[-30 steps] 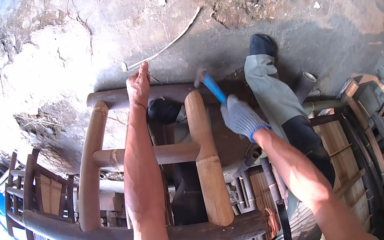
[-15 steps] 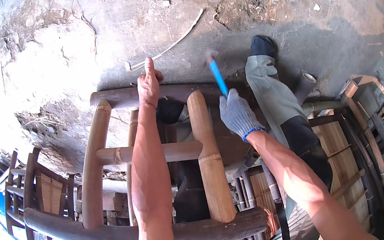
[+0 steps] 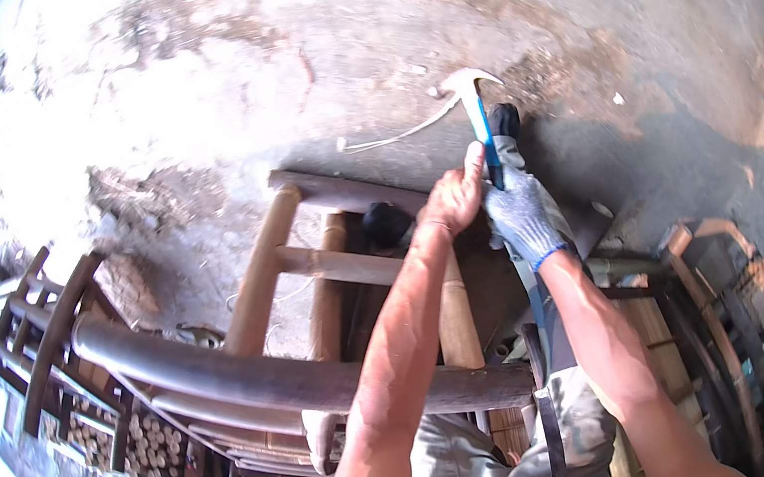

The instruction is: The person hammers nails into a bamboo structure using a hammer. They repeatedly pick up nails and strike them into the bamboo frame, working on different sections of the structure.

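My right hand (image 3: 521, 213), in a grey knit glove with a blue cuff, grips a claw hammer (image 3: 482, 126) by its blue handle. The hammer stands head up, its pale metal head beyond the glove. Right beside the handle is my bare left hand (image 3: 456, 198), fingers curled in and thumb pointing up. Whether it touches the hammer or pinches something small, I cannot make out. Under my left forearm lies a bamboo furniture frame (image 3: 211, 362), with dark curved rails joined by lighter bamboo posts and a crossbar.
A thin pale strip (image 3: 405, 132) lies on the rough concrete floor (image 3: 352, 61) past the frame. More bamboo furniture (image 3: 48, 325) stands at the left, near a stack of cut bamboo ends (image 3: 149, 444). Bamboo pieces (image 3: 716, 304) crowd the right. My leg stretches beneath the right hand.
My left hand has left the frame's far rail and moved right, up to the hammer. The hammer is now held steady with its head up. The view has shifted and the frame appears turned.
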Available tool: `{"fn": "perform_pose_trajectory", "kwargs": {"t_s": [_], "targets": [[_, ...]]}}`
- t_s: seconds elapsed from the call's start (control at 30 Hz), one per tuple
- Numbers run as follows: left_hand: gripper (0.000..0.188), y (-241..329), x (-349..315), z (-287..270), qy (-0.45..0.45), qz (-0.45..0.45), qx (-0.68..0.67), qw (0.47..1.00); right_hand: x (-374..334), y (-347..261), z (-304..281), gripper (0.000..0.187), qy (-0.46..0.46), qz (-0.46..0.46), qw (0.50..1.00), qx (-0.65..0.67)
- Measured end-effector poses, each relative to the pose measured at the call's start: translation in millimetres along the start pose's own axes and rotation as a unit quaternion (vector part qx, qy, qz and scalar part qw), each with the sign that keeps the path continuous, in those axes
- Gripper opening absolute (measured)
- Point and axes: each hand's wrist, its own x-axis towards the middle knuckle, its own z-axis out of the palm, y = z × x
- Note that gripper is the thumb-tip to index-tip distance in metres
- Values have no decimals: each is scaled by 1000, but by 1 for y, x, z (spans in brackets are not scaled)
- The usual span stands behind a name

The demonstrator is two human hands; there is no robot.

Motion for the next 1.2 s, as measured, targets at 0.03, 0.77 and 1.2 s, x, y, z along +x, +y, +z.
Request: {"fn": "perform_pose_trajectory", "kwargs": {"t_s": [0.03,0.77,1.2], "targets": [[102,-12,-1,3,45,17,-25,999,-8,-26,-5,22,-46,38,998,-36],[77,6,-14,-56,145,48,-164,975,36,-54,21,30,-114,-129,968,-181],[18,-28,-29,-123,43,147,-248,957,26,-83,56,27,-127,-72,985,-93]]}}
